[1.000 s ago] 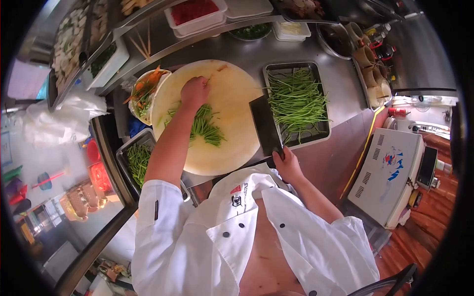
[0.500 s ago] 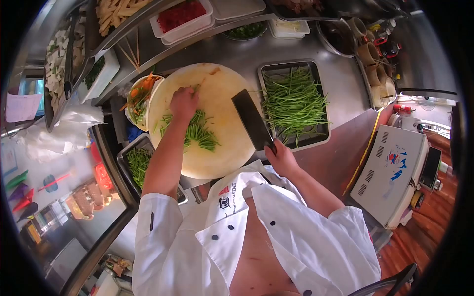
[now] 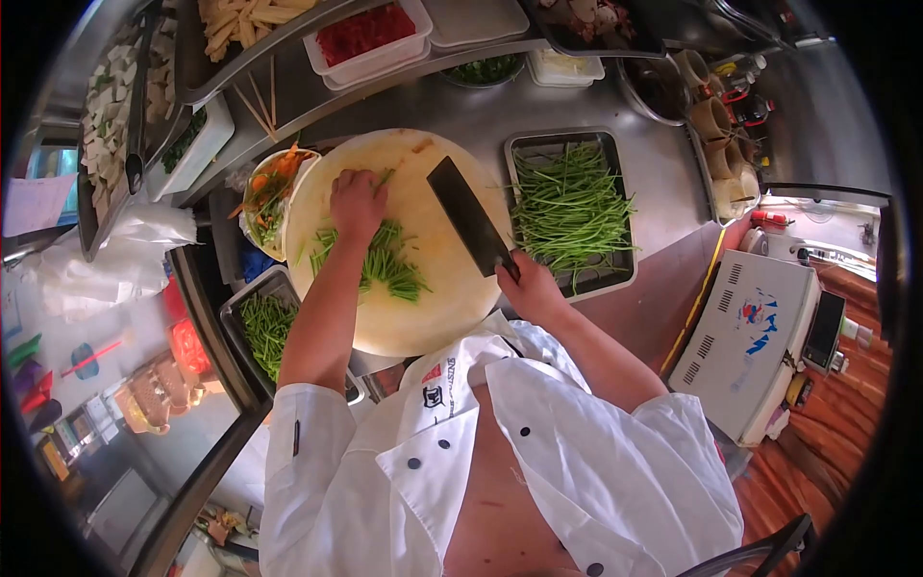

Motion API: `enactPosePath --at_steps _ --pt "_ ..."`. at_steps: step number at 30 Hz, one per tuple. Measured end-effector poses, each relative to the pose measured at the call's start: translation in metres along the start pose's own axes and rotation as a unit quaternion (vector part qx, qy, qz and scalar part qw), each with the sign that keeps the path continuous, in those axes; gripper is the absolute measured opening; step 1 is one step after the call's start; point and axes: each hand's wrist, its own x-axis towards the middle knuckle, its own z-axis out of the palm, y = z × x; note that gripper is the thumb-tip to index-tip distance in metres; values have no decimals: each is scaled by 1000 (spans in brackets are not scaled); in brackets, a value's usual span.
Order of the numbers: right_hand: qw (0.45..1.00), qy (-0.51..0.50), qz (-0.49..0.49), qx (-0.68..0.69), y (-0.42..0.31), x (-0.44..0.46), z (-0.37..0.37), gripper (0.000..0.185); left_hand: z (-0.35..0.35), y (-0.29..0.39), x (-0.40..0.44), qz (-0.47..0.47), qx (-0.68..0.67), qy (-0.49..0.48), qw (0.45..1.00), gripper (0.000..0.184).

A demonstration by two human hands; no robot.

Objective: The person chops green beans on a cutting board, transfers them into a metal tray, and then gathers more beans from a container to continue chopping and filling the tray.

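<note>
A round chopping board (image 3: 437,313) stands in front of me, with a pile of cut green stems (image 3: 389,264) on its left half. My right hand (image 3: 531,287) is wrapped round the handle of a cleaver (image 3: 469,216), its wide dark blade over the right side of the board. Above the pile, my left hand (image 3: 359,202) is closed with fingers curled toward the board. A small bit of green shows at its fingertips, but what it holds is mostly hidden. Right of the board, a metal tray (image 3: 630,255) carries long uncut green stems (image 3: 572,207).
A tub of orange and green scraps (image 3: 274,197) touches the board's left side. Below it is a tray of cut greens (image 3: 264,322). A raised shelf behind holds a container of red pieces (image 3: 370,38). Bamboo-like cups (image 3: 726,144) stand at the right.
My right hand has moved left and slightly up, bringing the cleaver blade further over the board. My left hand stays in nearly the same place, and the view has shifted slightly.
</note>
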Motion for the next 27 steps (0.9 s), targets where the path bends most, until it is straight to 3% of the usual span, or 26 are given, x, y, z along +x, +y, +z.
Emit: enactPosePath --at_steps 11,13,17,19,23,25,27 --pt "993 0 -93 -73 -25 44 4 24 3 -14 -3 -25 -52 0 998 24" --pt "994 1 -84 -75 -27 47 4 24 -4 -15 -6 -66 -104 -15 992 20" --pt "995 11 -76 -65 -26 50 3 24 3 -27 3 -63 -75 -23 995 15" --pt "994 7 -81 -70 -24 51 2 24 1 -27 10 -105 -71 -66 990 15" --pt "995 -1 -73 -68 -22 50 2 24 1 -27 18 -97 -57 -87 990 16" --pt "994 3 -74 -74 -19 50 5 24 4 -27 23 -35 26 -78 996 15" --pt "994 9 -76 -80 -20 52 7 24 4 -26 26 -5 -4 -60 998 15"
